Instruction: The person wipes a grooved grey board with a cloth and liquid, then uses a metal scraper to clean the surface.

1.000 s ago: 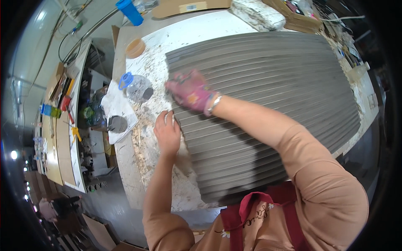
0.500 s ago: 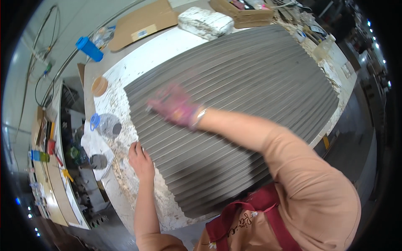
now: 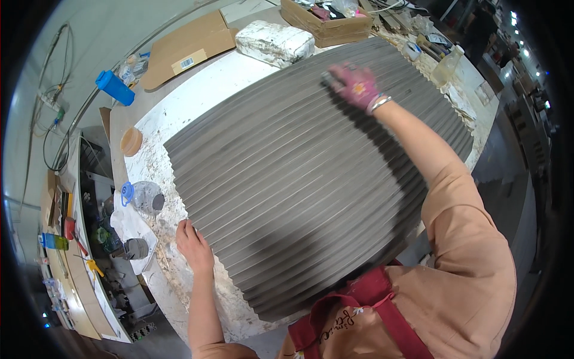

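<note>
A large grey panel (image 3: 287,167) with parallel ridges lies across the table, its left edge wavy. My right hand (image 3: 357,87), in a pink glove with a flower patch, is over the panel's far part, right of the middle. Its fingers are curled round a small dark item (image 3: 327,79), mostly covered by the glove and too small to name. Bare, my left hand (image 3: 196,246) rests at the panel's left edge. Its fingers lie stretched along the edge, holding nothing.
On the left of the white, stained table (image 3: 158,152) are a tan round tub (image 3: 131,142), a clear bottle (image 3: 146,197) and a grey-filled cup (image 3: 136,249). Farther back are a blue bottle (image 3: 115,88), flat cardboard (image 3: 185,51), a white wrapped block (image 3: 275,43) and an open carton (image 3: 327,27).
My right hand has swept from the panel's left part to its far right part. My left hand stays at the left edge. The whole view has shifted slightly.
</note>
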